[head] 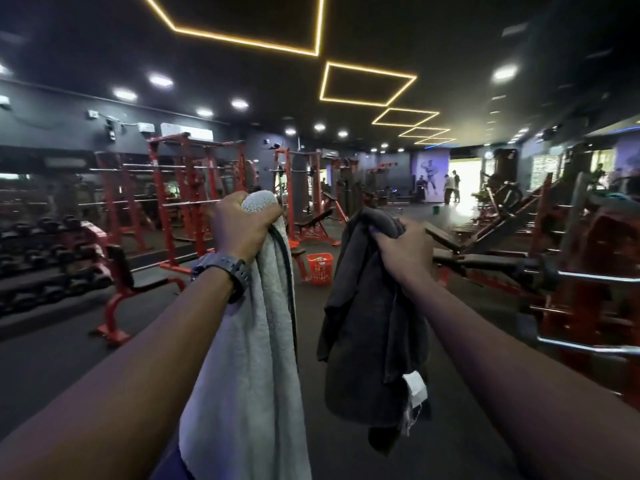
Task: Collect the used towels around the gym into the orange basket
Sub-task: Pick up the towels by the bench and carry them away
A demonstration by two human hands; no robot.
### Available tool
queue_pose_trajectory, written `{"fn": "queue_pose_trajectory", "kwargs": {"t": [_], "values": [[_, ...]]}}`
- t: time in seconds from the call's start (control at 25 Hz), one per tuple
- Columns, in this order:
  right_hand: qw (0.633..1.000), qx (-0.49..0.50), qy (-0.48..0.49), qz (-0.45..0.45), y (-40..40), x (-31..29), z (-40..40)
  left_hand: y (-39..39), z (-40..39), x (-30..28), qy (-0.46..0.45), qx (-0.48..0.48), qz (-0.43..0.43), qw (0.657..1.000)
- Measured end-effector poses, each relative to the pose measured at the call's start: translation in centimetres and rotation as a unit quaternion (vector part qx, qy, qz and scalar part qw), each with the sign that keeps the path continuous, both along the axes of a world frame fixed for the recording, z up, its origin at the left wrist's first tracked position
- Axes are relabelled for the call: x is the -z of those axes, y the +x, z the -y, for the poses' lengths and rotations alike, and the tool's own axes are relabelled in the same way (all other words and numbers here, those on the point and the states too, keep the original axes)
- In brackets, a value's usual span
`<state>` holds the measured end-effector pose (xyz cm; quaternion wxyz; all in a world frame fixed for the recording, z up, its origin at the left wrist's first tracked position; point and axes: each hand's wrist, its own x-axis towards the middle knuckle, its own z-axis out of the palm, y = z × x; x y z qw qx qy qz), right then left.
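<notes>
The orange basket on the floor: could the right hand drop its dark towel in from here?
Probably not yet. The orange basket stands farther down the aisle, beyond the right hand gripping the dark towel. The floor between looks free, so walking closer should do.

1. We see the basket (320, 267) on the floor (62, 358) ahead, between our two raised arms.
2. A weight bench (119, 289) stands left of it, dumbbell racks (41, 258) further left.
3. Plate-loaded machines (571, 271) line the right side.
</notes>
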<state>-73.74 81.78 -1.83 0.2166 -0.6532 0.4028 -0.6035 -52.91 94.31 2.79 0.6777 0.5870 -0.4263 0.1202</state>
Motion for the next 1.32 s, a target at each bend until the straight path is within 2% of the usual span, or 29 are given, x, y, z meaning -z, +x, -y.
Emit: {"fn": "queue_pose_trajectory", "kwargs": {"t": [0.36, 0.8, 1.12, 1.32], "values": [[0.999, -0.012, 0.015, -0.042, 10.4, 0.7, 20.2, 9.2, 19.7, 2.0, 0.008, 0.013, -0.047, 0.999], [0.999, 0.02, 0.018, -0.023, 23.1, 0.1, 47.4, 22.5, 47.7, 1.4, 0.046, 0.029, -0.009, 0.998], [1.0, -0.001, 0.018, 0.004, 31.6, 1.1, 71.0, 32.0, 70.7, 1.8, 0.039, 0.013, 0.007, 0.999], [1.0, -0.012, 0.007, -0.02, 37.9, 0.4, 84.9, 37.9, 83.7, 1.9, 0.037, 0.004, -0.016, 0.999]]}}
